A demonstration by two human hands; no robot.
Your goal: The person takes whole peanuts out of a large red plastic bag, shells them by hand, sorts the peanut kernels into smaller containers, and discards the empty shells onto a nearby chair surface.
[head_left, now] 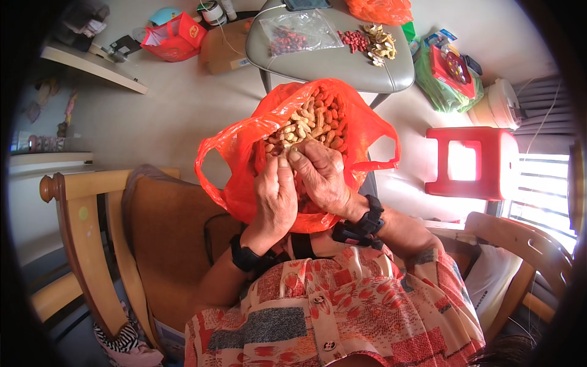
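An orange-red plastic bag [238,137] stands open in front of me, full of unshelled peanuts [315,119]. Over its near side my left hand [274,189] and my right hand [318,171] meet, thumbs and fingertips pressed together. Both pinch a peanut [286,150], of which only a small pale part shows between the fingers. On the grey seat beyond lie a clear bag [315,33] with red-skinned kernels inside, a loose heap of red kernels [353,41] and a pile of broken shells [380,44].
The grey seat [379,76] stands past the bag, with a phone [307,4] at its far edge. A red plastic stool [495,162] is at the right. Wooden chairs [85,214] flank me. A cardboard box [221,49], red carrier bag [177,40] and green bag [437,88] rest farther off.
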